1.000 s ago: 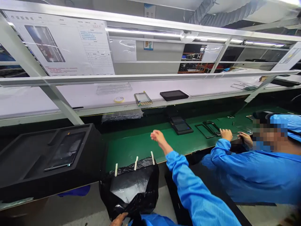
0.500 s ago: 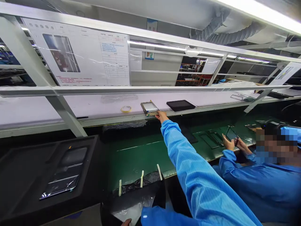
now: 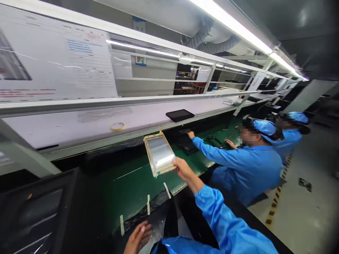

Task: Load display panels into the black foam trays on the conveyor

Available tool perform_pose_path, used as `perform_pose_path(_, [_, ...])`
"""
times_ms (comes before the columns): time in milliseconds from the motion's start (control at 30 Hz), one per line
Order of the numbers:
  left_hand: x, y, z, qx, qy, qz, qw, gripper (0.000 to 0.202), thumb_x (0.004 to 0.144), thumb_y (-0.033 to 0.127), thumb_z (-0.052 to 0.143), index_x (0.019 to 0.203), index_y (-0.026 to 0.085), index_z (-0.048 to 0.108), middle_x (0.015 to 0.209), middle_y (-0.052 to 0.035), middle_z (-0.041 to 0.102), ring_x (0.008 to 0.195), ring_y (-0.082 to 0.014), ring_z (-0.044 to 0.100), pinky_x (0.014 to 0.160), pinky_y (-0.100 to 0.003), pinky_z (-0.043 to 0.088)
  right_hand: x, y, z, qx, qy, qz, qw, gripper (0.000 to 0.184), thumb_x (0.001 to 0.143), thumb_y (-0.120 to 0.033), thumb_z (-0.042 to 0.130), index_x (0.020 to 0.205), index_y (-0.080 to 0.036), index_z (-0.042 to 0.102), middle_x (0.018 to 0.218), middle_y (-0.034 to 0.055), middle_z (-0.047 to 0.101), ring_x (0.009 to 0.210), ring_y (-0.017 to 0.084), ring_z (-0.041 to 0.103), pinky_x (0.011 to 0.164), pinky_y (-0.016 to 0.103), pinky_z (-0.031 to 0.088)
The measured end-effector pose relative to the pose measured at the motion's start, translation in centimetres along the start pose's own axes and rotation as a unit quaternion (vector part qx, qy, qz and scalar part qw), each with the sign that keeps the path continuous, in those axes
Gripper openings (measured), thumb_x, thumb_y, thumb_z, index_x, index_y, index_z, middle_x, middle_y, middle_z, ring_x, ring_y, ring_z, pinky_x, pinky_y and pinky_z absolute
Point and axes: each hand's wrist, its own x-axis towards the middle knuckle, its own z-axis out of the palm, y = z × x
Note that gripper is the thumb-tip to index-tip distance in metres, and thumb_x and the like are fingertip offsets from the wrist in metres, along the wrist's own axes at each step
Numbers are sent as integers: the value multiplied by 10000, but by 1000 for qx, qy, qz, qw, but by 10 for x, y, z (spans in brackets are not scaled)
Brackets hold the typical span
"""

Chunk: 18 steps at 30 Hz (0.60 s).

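Note:
My right hand (image 3: 184,172) is closed on the near right corner of a stack of thin, framed flat panels (image 3: 159,150). The top panel has a silvery face and a pale border, and the stack hangs tilted above the green bench mat (image 3: 124,188). Low in the view, my left hand (image 3: 138,237) is raised with its fingers stretched out and nothing in it. It is nearest to the black plastic bag (image 3: 156,208) fixed along the bench edge with pale tape strips.
A black tray (image 3: 180,115) and a yellow tape roll (image 3: 117,126) lie on the white shelf (image 3: 148,116). At left stands a black foam box (image 3: 70,197) holding a glossy panel (image 3: 39,225). A co-worker's arm (image 3: 212,150) reaches across the bench at right.
The panel stack has left the shelf and come nearer in my right hand. My left hand has risen into view. The view has turned right, and the co-worker's arm now reaches over the bench.

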Motion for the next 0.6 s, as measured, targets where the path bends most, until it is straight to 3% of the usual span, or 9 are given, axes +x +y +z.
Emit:
perform_pose_path(67, [-4, 41, 15, -119, -49, 12, 992, 766, 725, 804, 699, 1239, 237, 706, 1359, -176, 703, 1304, -379, 636, 1121, -522, 496, -60, 36, -12, 14, -11, 52, 998, 500, 688, -562, 866, 900, -164, 650, 778, 8, 640, 672, 130, 613, 626, 265, 550])
perform_pose_path(167, [-6, 87, 44, -155, -113, 10, 981, 811, 749, 793, 693, 1330, 228, 663, 1433, -169, 656, 1368, -395, 580, 1130, -550, 490, -134, 88, -18, 37, 0, 108, 994, 576, 663, -639, 865, 940, -177, 661, 808, 10, 643, 682, 130, 604, 642, 272, 519])
perform_pose_path(267, [-5, 98, 74, -131, -67, -44, 988, 846, 718, 695, 772, 1388, 208, 602, 1377, -177, 690, 1304, -427, 625, 1049, -545, 553, -178, 124, -20, 56, 15, 139, 989, 604, 648, -662, 867, 955, -186, 658, 833, 16, 651, 694, 128, 596, 653, 266, 489])
perform_pose_path(333, [-5, 91, 90, -108, -24, -78, 991, 882, 719, 599, 795, 1459, 207, 516, 1311, -169, 725, 1242, -424, 667, 991, -530, 585, -191, 135, -25, 71, 13, 161, 984, 617, 608, -643, 898, 938, -184, 651, 824, 12, 647, 692, 119, 588, 654, 248, 462])
perform_pose_path(433, [-1, 77, 106, -61, -8, -83, 995, 884, 763, 596, 733, 1507, 214, 444, 1250, -147, 754, 1165, -400, 714, 923, -501, 613, -193, 138, -39, 73, -6, 202, 977, 678, 570, -638, 917, 1003, -190, 650, 855, 24, 662, 718, 139, 613, 660, 254, 459])
perform_pose_path(600, [24, 81, 132, -54, 28, -93, 994, 833, 789, 593, 692, 1481, 188, 470, 1251, -158, 753, 1169, -395, 714, 928, -500, 617, -159, 138, -65, 42, 39, 180, 982, 736, 594, -763, 836, 1043, -204, 669, 889, 48, 699, 821, 221, 668, 755, 341, 516])
